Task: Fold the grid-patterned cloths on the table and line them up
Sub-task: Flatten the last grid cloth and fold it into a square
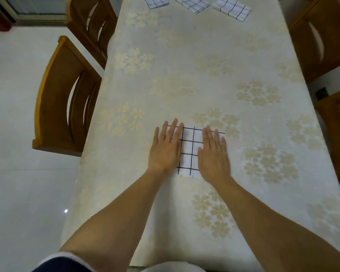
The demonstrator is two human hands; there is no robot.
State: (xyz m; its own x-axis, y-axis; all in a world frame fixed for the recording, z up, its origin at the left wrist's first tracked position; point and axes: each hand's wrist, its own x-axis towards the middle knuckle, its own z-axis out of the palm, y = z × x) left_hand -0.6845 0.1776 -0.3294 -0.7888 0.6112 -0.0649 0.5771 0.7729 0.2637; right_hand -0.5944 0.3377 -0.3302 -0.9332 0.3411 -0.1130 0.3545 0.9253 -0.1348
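Grid cloth folded on counter, near edge, under both hands.
L hand & R hand flat, fingers straight, pressing its sides, gripping nothing; 3 folded cloths at far end.

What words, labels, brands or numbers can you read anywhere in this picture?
None to read. The white, black-gridded cloth under the left hand and right hand shows only lines, as do the three folded grid cloths at the far edge; the cream flower-patterned tablecloth shows only blossoms.
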